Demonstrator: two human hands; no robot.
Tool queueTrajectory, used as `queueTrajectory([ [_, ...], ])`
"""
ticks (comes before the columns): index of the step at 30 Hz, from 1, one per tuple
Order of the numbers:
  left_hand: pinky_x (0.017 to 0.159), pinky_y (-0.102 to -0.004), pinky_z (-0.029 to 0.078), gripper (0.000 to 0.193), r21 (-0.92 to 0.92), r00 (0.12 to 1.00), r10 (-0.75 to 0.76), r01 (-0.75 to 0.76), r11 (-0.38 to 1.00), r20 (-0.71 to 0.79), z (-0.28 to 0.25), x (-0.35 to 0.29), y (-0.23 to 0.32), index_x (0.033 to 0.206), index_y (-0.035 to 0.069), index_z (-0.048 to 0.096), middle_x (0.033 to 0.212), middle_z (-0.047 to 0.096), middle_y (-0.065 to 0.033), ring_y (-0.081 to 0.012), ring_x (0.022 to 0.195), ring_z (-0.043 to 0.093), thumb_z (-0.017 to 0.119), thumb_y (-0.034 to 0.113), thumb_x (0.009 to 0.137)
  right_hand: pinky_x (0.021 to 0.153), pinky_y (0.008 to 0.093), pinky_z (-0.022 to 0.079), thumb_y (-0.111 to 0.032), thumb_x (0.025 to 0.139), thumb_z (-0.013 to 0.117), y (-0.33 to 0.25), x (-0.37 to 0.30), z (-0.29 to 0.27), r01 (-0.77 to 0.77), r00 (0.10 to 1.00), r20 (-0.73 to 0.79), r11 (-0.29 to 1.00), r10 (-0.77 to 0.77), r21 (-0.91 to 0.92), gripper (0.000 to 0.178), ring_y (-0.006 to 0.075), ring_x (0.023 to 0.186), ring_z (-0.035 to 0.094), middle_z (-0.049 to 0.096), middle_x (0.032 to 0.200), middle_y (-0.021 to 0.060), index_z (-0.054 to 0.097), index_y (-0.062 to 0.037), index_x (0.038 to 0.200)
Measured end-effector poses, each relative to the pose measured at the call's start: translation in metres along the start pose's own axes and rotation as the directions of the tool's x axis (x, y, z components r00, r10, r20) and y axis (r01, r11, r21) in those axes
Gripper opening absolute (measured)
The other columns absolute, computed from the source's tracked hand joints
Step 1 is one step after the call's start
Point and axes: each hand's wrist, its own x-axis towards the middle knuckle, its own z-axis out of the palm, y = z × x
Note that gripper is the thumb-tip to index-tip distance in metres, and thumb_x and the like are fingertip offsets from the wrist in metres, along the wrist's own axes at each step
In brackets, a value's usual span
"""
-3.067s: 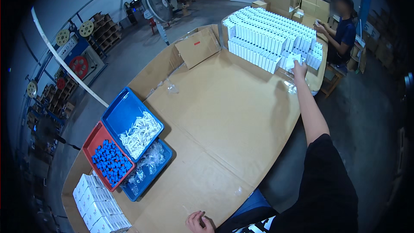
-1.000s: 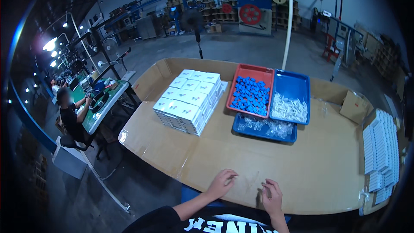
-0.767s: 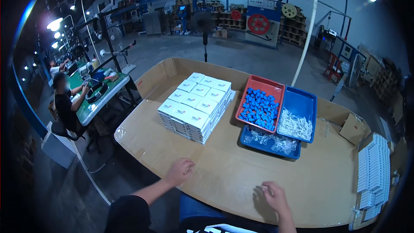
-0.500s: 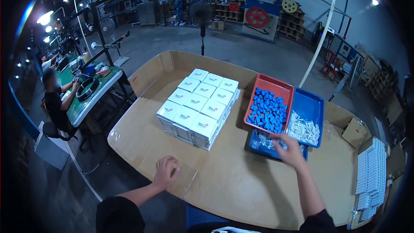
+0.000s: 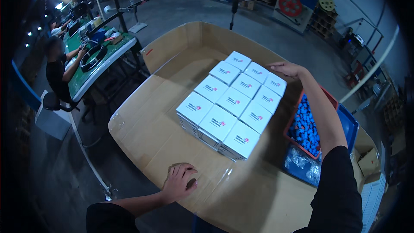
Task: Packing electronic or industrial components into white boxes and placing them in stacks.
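Note:
A block of white cardboard boxes [image 5: 233, 101], stacked in several layers with a small logo on each top, stands on the brown cardboard surface [image 5: 155, 116]. My right hand [image 5: 288, 69] reaches to the far right edge of this stack, fingers stretched out beside the back boxes. Whether the fingertips touch a box cannot be told. Nearer to me, left of the stack's front corner, my left hand [image 5: 179, 183] rests on the cardboard, its fingers curved and the thumb apart. A dark patch shows between thumb and fingers; I see no held thing there.
Right of the stack, partly behind my right arm, are a red tray [image 5: 288, 125] of blue parts and blue trays [image 5: 347, 123], one with clear plastic pieces. White strips [image 5: 373, 198] lie at far right. Cardboard walls [image 5: 172, 45] edge the surface. A person [image 5: 58, 64] sits at a green bench.
My right hand has gone from above the trays to the far right side of the box stack. The left hand stays on the cardboard. The view has turned, shifting the stack rightward.

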Motion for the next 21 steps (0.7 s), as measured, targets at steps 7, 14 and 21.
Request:
queueTrajectory([
  [7, 0.105, -0.0475, 0.038, 0.042, 0.028, 0.994, -0.058, 0.056, 0.998, 0.088, 0.006, 0.001, -0.004, 0.125, 0.013, 0.063, 0.13, 0.055, -0.0086, -0.03, 0.123, 0.051, 0.07, 0.035, 0.091, 0.126, 0.0439, 0.028, -0.072, 0.106, 0.026, 0.022, 0.072, 0.02, -0.22, 0.924, 0.359, 0.951, 0.132, 0.218, 0.088, 0.0296, 0.152, 0.04, 0.04, 0.165, 0.017, 0.042, -0.0027, 0.158],
  [14, 0.11, -0.0484, 0.035, 0.043, 0.084, 0.991, -0.073, 0.063, 0.994, 0.116, 0.016, -0.001, -0.007, 0.127, 0.017, 0.063, 0.132, 0.054, -0.007, -0.0291, 0.127, 0.05, 0.072, 0.039, 0.092, 0.113, 0.0426, 0.048, -0.066, 0.104, 0.045, 0.03, 0.097, 0.024, -0.367, 0.816, 0.452, 0.927, 0.36, -0.076, 0.081, 0.0287, 0.142, 0.053, 0.048, 0.16, 0.0164, 0.042, -0.0066, 0.159],
  [21, 0.108, -0.049, 0.036, 0.039, 0.089, 0.992, -0.089, 0.081, 0.993, 0.088, 0.016, -0.006, -0.007, 0.126, 0.019, 0.062, 0.133, 0.055, -0.0071, -0.0298, 0.128, 0.05, 0.072, 0.037, 0.093, 0.115, 0.0446, 0.047, -0.069, 0.1, 0.05, -0.016, 0.102, 0.034, -0.257, 0.852, 0.438, 0.958, 0.287, -0.128, 0.085, 0.0299, 0.144, 0.051, 0.046, 0.161, 0.0161, 0.041, -0.0092, 0.161],
])
